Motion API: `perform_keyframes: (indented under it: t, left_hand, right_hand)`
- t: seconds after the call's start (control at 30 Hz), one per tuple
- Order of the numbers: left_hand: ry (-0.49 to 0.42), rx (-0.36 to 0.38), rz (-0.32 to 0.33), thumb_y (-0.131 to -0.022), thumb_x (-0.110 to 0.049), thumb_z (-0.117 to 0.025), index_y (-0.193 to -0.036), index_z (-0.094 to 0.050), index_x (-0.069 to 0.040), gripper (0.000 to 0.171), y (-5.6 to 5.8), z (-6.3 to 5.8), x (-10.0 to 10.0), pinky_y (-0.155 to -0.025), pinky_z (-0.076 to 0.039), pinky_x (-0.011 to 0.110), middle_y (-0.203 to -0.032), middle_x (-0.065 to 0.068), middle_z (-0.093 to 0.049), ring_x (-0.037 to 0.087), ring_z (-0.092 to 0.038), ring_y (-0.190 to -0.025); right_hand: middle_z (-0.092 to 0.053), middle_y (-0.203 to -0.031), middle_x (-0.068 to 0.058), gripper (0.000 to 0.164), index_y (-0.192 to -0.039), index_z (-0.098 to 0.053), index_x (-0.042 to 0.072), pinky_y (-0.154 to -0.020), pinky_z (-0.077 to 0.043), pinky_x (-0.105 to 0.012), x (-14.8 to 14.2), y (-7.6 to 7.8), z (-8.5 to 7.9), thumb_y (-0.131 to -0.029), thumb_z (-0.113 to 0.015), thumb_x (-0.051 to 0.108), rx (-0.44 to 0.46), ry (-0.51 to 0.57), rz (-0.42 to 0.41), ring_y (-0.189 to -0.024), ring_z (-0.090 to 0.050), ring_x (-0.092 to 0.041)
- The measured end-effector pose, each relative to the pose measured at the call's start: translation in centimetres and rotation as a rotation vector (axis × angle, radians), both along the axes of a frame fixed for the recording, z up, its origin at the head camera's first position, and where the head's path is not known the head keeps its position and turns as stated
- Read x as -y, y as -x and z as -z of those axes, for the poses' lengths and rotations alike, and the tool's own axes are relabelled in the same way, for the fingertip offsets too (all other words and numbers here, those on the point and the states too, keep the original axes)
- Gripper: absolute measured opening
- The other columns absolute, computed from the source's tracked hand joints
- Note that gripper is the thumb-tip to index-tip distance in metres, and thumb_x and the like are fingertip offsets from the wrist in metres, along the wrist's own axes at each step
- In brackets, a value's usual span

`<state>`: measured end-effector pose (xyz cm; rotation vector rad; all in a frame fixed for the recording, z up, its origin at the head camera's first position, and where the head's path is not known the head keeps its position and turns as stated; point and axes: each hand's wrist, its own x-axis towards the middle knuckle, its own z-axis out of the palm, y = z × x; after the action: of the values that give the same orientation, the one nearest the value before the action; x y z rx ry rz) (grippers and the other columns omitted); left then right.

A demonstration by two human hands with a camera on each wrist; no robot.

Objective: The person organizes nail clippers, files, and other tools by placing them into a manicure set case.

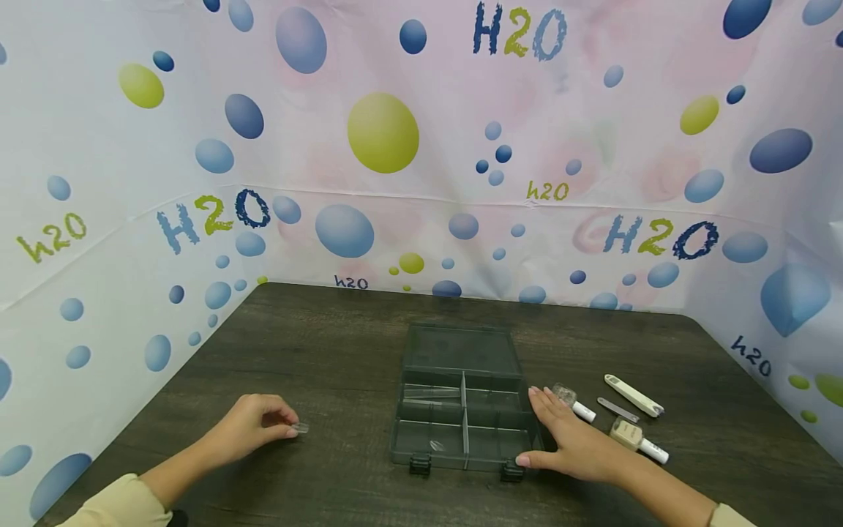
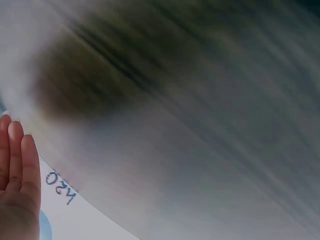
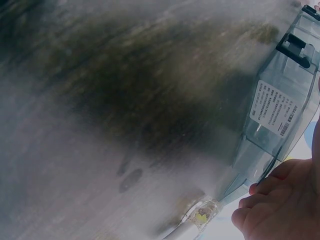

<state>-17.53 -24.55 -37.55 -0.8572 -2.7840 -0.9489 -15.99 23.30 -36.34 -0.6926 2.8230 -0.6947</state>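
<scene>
On the left side of the table my left hand (image 1: pixel 253 424) pinches a small clear plastic piece (image 1: pixel 302 427) between thumb and fingertips. In the left wrist view, straight fingers (image 2: pixel 31 162) show at the edge, while the piece is out of sight. A smoky see-through organizer box (image 1: pixel 431 462) lies with its lid (image 1: pixel 461 350) folded back and several compartments exposed. Clear slivers lie in its two left compartments. My right hand (image 1: pixel 576 443) rests along the box's right side, fingers extended, thumb at the front right latch (image 1: pixel 511 471). The right wrist view shows a barcode label (image 3: pixel 274 108) on the box.
Right of the box lie two nail polish bottles with white caps, one glittery (image 1: pixel 565 396) beside my right fingers and one beige (image 1: pixel 627 434). A large nail clipper (image 1: pixel 634 395) and a small one (image 1: pixel 617 409) lie nearby. A printed curtain (image 1: pixel 421 241) encloses the table.
</scene>
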Motion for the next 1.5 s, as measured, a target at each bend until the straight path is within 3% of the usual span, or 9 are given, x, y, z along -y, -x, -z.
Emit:
perform_keyframes:
  t: [0.3, 1.03, 1.5]
  left_hand:
    - [-0.042, -0.029, -0.029, -0.078, -0.015, -0.073, -0.081, -0.069, -0.006, 0.009, 0.1, -0.3, -1.8, -0.063, -0.053, 0.019, -0.08, 0.002, -0.068, -0.003, -0.058, -0.07]
    - [-0.127, -0.071, 0.018, -0.079, -0.012, -0.072, -0.083, -0.069, -0.003, 0.01, 0.2, -0.4, -5.1, -0.063, -0.052, 0.018, -0.081, 0.005, -0.067, 0.0, -0.059, -0.07]
    - [-0.178, -0.05, 0.052, -0.08, -0.011, -0.071, -0.083, -0.069, -0.001, 0.011, 0.3, -0.4, -7.2, -0.064, -0.052, 0.016, -0.082, 0.008, -0.068, 0.002, -0.06, -0.071]
  right_hand:
    - [-0.018, -0.149, -0.031, 0.101, -0.145, -0.018, -0.008, -0.102, -0.021, -0.067, -0.1, 0.0, 0.1, -0.08, -0.064, 0.054, -0.009, 0.0, -0.001, -0.136, -0.013, -0.051]
    - [-0.018, -0.149, -0.03, 0.101, -0.145, -0.018, -0.008, -0.101, -0.022, -0.068, -0.1, 0.0, 0.2, -0.08, -0.064, 0.053, -0.014, 0.003, -0.007, -0.136, -0.014, -0.052]
    - [-0.017, -0.149, -0.031, 0.101, -0.145, -0.017, -0.008, -0.102, -0.02, -0.068, -0.1, 0.0, 0.2, -0.08, -0.064, 0.054, 0.002, 0.007, -0.008, -0.136, -0.012, -0.052]
